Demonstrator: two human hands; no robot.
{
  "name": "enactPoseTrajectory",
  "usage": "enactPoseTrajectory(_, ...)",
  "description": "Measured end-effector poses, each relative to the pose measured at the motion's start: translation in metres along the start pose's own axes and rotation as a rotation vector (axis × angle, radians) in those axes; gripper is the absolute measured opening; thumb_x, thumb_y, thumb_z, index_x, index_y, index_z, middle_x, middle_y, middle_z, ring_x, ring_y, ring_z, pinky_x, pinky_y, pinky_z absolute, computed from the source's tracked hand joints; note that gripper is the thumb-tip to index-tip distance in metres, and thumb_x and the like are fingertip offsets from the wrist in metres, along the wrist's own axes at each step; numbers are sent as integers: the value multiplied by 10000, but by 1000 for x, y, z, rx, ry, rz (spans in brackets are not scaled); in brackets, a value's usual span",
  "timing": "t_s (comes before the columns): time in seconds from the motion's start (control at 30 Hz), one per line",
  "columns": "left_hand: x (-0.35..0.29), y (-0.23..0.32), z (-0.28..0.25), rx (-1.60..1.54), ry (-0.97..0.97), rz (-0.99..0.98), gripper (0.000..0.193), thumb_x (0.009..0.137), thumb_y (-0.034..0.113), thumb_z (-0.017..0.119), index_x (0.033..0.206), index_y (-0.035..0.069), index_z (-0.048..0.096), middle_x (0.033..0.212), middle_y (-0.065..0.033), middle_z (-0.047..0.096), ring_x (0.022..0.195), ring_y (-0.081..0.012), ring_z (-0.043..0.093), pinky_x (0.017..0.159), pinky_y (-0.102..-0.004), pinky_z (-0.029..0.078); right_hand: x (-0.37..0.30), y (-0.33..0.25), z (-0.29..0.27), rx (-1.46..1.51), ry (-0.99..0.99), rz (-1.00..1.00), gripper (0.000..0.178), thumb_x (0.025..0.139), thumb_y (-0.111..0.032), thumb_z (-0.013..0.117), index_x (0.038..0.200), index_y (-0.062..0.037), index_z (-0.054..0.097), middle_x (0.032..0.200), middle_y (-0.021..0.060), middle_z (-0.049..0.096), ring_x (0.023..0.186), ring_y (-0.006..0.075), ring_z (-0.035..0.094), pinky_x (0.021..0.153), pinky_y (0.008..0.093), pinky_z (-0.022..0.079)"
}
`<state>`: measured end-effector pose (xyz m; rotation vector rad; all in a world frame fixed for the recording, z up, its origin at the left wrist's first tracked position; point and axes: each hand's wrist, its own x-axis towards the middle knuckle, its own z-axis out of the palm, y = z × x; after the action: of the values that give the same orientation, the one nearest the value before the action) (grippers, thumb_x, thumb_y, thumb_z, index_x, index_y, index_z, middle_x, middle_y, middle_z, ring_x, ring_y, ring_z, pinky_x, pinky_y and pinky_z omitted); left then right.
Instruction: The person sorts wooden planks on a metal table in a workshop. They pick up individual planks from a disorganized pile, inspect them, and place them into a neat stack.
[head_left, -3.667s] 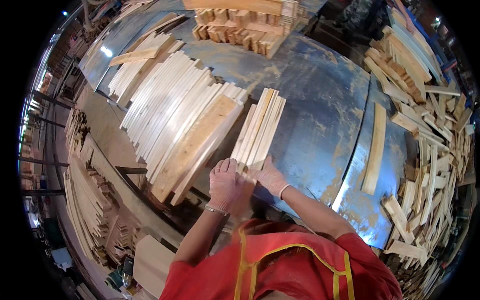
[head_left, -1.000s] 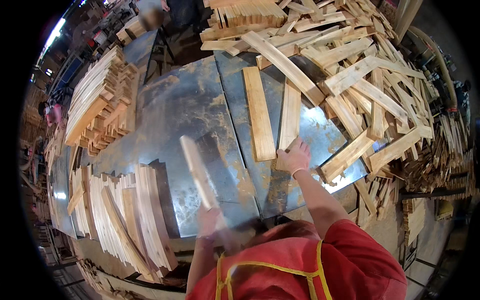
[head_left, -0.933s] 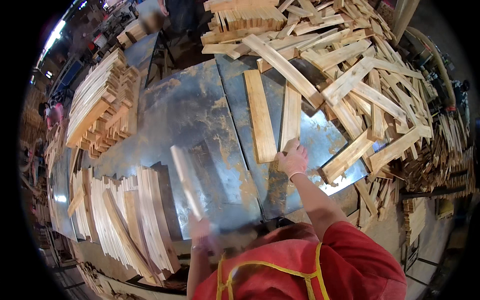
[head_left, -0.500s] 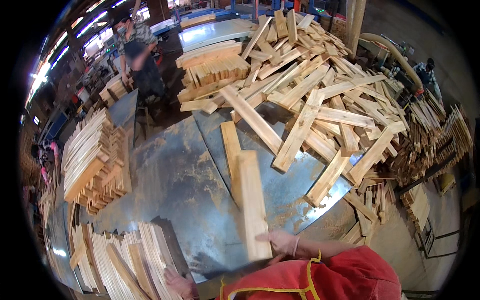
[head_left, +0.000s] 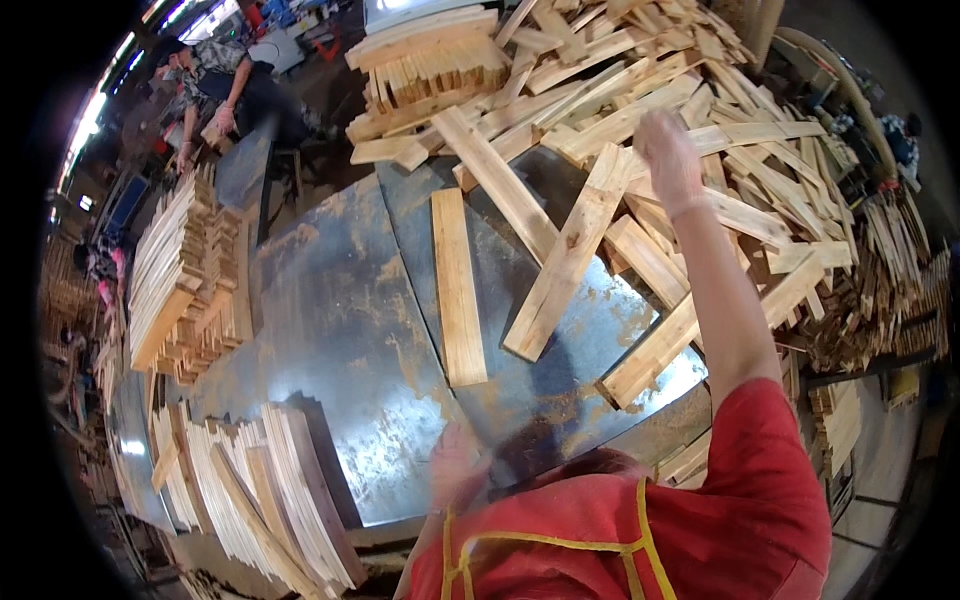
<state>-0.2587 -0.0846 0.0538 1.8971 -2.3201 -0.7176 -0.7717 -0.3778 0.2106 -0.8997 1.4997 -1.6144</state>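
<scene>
My right arm stretches far out over the table. Its hand (head_left: 668,158), smeared by motion, is at the near side of a heap of wooden boards (head_left: 640,60), close to the upper end of a slanting board (head_left: 572,255). Its fingers do not show clearly enough to tell whether they grip anything. Near the table's front edge is my left hand (head_left: 457,468), somewhat blurred, fingers extended and holding nothing. Beyond it a single board (head_left: 459,290) lies flat on the metal tabletop (head_left: 335,300). To its left, a row of boards (head_left: 300,490) stands on edge, with loose boards lying across it.
A stepped stack of boards (head_left: 175,275) stands at the table's left side, and another stack (head_left: 430,75) at the far edge. Across the table, a co-worker (head_left: 235,95) bends over boards. Boards jut over the right edge, above more wood (head_left: 905,275) stored lower down.
The board my right hand held is out of it, and that hand has swung far forward to the heap. My left hand has moved right, away from the row of boards. The co-worker has bent down.
</scene>
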Motion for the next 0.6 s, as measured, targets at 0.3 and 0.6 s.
enactPoseTrajectory(0.3, 88, 81, -18, 28, 193, -37, 1018, 736, 468, 844, 1547, 9, 435, 1553, -283, 455, 1414, -453, 465, 1135, -542, 426, -176, 200, 113, 286, -413, 562, 543, 930, -225, 773, 1393, -3, 596, 1180, 110, 692, 1098, 198, 642, 902, 353, 558)
enactPoseTrajectory(0.6, 107, 26, -42, -1547, 12, -621, 426, 934, 178, 747, 1312, 4, 652, 1144, -114, 752, 1053, -230, 729, 904, -401, 610, -115, 185, 123, -1054, -136, -490, 582, 810, -371, 762, 1250, -2, 668, 1313, 265, 656, 1297, 420, 579, 1162, 486, 427)
